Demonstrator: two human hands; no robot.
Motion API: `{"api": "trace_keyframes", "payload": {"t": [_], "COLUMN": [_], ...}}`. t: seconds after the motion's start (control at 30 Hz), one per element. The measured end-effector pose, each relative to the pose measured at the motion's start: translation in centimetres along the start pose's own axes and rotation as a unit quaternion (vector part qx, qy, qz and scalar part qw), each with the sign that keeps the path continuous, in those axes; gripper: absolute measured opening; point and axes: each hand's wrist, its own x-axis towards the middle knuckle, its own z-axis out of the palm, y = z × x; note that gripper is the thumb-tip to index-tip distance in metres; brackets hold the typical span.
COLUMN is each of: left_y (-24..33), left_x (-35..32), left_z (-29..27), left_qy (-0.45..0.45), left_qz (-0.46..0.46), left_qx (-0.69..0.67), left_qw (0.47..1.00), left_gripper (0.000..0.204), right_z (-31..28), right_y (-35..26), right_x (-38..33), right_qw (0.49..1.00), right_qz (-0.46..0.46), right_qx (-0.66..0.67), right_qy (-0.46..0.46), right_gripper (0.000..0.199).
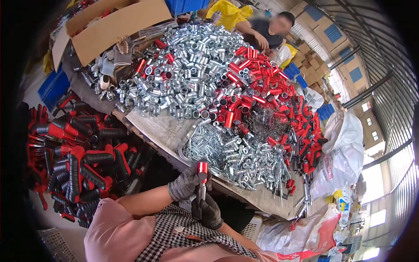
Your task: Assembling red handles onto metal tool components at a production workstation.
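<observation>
The left hand [187,182], in a grey glove, pinches a red sleeve [203,167] onto the top of a metal shaft [201,191], which the right hand [208,211], in a dark glove, grips just below. This piece looks partly assembled. Beyond the hands on the counter [166,131] lie silver pins [231,155], silver sleeves [187,61] and more red sleeves [248,83], a large stock apparently unfitted. Left of the counter, red-and-black handles [83,161] are heaped.

The right hand [208,210] hides the lower end of the metal rod [201,191]; the red handles [74,161] fade into the dark left rim; the bench [166,131] lies mostly buried.
</observation>
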Motion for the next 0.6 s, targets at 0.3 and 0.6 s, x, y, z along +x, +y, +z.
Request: {"api": "trace_keyframes", "payload": {"t": [0.3, 0.6], "left_y": [-1.1, -4.2], "left_x": [-0.6, -2.2], "left_z": [0.9, 3.3], "left_qy": [-0.037, -0.062], "left_qz": [-0.038, -0.106], "left_qx": [0.123, 0.182], "left_qw": [0.991, 0.976], "left_gripper": [0.062, 0.037], "right_z": [-0.8, -4.4], "right_y": [1.6, 0.0], "right_x": [-0.1, -4.2], "right_qw": [0.995, 0.956], "right_qz": [-0.058, 0.024], "right_qx": [-0.074, -0.291], "right_qy": [0.037, 0.008], "right_gripper": [0.044, 0.037]}}
